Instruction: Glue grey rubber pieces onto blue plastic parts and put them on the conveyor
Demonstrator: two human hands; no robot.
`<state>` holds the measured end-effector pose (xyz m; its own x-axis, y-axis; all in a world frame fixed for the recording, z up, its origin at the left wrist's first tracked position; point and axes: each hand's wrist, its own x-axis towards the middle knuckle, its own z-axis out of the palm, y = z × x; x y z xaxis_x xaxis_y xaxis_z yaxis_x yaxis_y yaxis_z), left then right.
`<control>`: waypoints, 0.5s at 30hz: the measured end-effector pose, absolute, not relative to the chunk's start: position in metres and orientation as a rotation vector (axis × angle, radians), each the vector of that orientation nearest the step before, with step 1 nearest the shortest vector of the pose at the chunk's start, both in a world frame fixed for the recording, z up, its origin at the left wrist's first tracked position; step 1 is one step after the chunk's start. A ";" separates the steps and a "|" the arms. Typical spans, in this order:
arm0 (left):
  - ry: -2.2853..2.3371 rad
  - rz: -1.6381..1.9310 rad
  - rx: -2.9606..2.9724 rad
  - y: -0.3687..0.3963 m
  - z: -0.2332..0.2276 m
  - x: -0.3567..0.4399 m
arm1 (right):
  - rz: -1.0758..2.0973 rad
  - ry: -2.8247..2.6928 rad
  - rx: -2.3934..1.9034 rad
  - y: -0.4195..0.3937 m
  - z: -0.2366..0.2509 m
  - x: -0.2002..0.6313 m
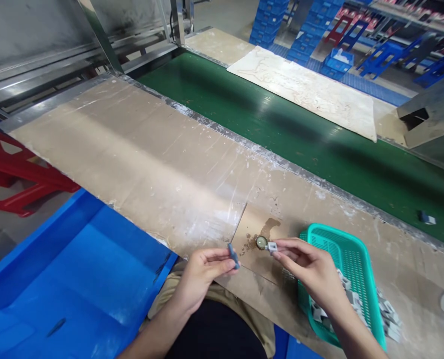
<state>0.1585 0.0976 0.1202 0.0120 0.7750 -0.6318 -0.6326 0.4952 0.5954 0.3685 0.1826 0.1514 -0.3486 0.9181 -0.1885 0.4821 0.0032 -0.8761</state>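
Note:
Between the thumb and fingers of my left hand (207, 271) is a small dark blue-grey piece (233, 256), held upright above the table's front edge. My right hand (313, 264) pinches a small light grey block (272, 247) with a square opening in it. Just left of that block a small round dish (261, 242) with a dark rim and pale contents sits on a brown cardboard sheet (251, 224); whether block and dish touch I cannot tell. Wet brown stains mark the cardboard around the dish. The two hands are apart.
A green plastic basket (360, 254) holds several grey pieces, with more grey pieces (389, 316) heaped at its right. Beyond the worktable runs a green conveyor belt (222, 99) carrying a small dark-and-white piece (427, 218). A blue bin (75, 279) stands at the left.

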 end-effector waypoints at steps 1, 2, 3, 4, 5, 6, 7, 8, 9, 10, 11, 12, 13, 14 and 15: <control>1.081 1.118 0.154 0.103 0.121 0.169 | 1.409 -1.736 -1.463 0.179 0.156 0.368; 1.062 1.131 0.152 0.107 0.122 0.178 | 1.489 -1.644 -1.481 0.176 0.159 0.368; 1.047 1.144 0.152 0.111 0.123 0.185 | 1.543 -1.574 -1.491 0.173 0.162 0.367; 1.038 1.157 0.156 0.114 0.125 0.191 | 1.575 -1.524 -1.491 0.171 0.165 0.366; 1.033 1.164 0.166 0.116 0.126 0.195 | 1.595 -1.488 -1.486 0.169 0.166 0.366; 1.034 1.169 0.182 0.118 0.128 0.199 | 1.610 -1.460 -1.482 0.167 0.168 0.365; 1.036 1.169 0.200 0.119 0.130 0.201 | 1.624 -1.439 -1.482 0.166 0.168 0.364; 1.039 1.166 0.216 0.119 0.131 0.202 | 1.632 -1.424 -1.483 0.166 0.169 0.364; 1.044 1.167 0.229 0.119 0.133 0.202 | 1.640 -1.417 -1.488 0.166 0.170 0.364; 1.051 1.174 0.242 0.119 0.135 0.202 | 1.647 -1.416 -1.493 0.165 0.171 0.363; 1.057 1.185 0.257 0.118 0.136 0.202 | 1.654 -1.421 -1.494 0.165 0.172 0.363; 1.064 1.195 0.282 0.118 0.137 0.202 | 1.663 -1.430 -1.491 0.164 0.173 0.362; 1.070 1.201 0.324 0.118 0.138 0.201 | 1.673 -1.442 -1.483 0.163 0.174 0.361; 1.076 1.198 0.379 0.118 0.139 0.200 | 1.684 -1.455 -1.476 0.163 0.174 0.360; 1.081 1.186 0.437 0.120 0.139 0.200 | 1.692 -1.469 -1.472 0.163 0.175 0.359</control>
